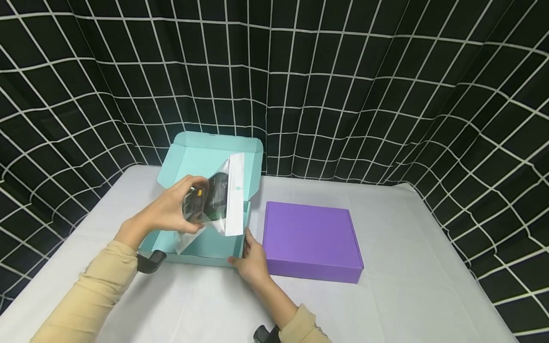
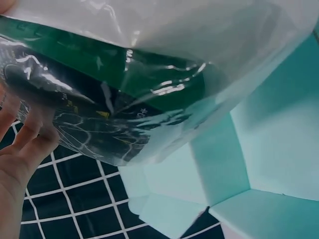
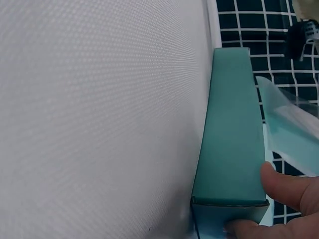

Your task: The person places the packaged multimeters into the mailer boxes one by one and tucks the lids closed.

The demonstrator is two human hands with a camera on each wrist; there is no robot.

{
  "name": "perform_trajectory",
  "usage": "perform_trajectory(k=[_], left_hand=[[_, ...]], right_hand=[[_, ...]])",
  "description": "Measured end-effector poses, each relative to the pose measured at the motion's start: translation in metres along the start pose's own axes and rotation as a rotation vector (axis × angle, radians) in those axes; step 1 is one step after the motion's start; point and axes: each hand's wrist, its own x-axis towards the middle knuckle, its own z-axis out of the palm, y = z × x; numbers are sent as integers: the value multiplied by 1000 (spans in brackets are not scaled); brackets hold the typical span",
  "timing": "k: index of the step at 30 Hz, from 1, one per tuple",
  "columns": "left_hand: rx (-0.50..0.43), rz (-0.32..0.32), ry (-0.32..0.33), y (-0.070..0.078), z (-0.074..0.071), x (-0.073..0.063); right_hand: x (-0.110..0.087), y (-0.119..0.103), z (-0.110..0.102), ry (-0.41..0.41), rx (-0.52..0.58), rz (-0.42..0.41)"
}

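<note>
My left hand (image 1: pixel 173 207) grips a clear plastic bag (image 1: pixel 216 195) with a white strip along one edge, its thumb and fingers spread around the sides. Inside the bag is a dark green and black item (image 2: pixel 94 84) with small yellow marks; its kind is unclear. The bag is held above an open teal cardboard box (image 1: pixel 201 261), whose lid (image 1: pixel 201 159) stands raised at the back. At the box's front right corner, my right hand (image 1: pixel 253 262) holds on, with the thumb (image 3: pixel 284 186) at the front wall and fingers along the right side.
A closed purple box (image 1: pixel 310 236) lies just right of the teal box, close to my right hand. Both boxes rest on a white-covered table (image 1: pixel 411 267). A black curtain with a white grid (image 1: pixel 321 85) surrounds the table's back and sides.
</note>
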Motion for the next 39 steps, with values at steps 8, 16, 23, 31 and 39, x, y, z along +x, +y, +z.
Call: perform_trajectory(k=[8, 16, 23, 31, 39], left_hand=[[26, -22, -58, -3, 7, 10], [101, 28, -118, -6, 11, 22], [159, -24, -191, -17, 20, 20], [136, -50, -215, -29, 24, 18], [165, -96, -273, -35, 25, 16]], right_hand=[[-2, 2, 0, 20, -50, -59], [-3, 3, 2, 53, -52, -53], [-1, 2, 2, 61, -76, -39], [0, 3, 2, 49, -94, -40], [-1, 2, 0, 27, -76, -58]])
